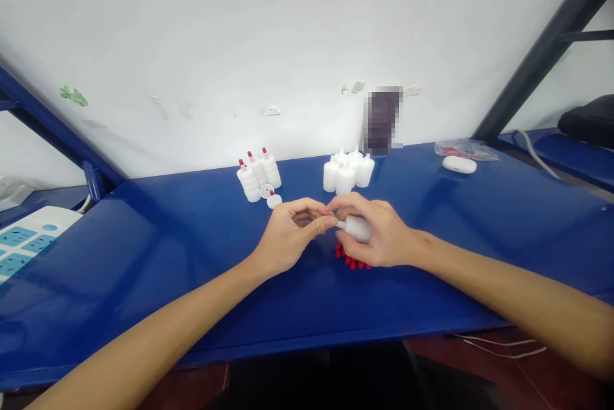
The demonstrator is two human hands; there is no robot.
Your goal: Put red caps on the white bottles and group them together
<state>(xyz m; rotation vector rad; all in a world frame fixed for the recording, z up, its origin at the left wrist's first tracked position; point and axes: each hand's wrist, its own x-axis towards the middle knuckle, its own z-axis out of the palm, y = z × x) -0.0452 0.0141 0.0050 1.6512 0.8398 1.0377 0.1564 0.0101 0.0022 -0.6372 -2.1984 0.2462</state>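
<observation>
The white bottle (358, 228) could slip or twist if squeezed unevenly, since it is held tilted in the air by the curled right hand (387, 231). At its nozzle (340, 224), the fingertips of the left hand (282, 238) are drawn together; whether anything is pinched there cannot be told. Red caps (354, 263) are scattered beneath the right hand and could be knocked by it; red-tipped bottles (272, 173) are stood beyond the left hand on the tabletop (201, 224).

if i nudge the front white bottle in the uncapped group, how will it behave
The front bottle looks like thin plastic, so probably light but fairly stiff. Its smooth, rounded body might slip, or roll if tipped. With other bottles close behind it, a push toward the wall could jostle them.
</observation>
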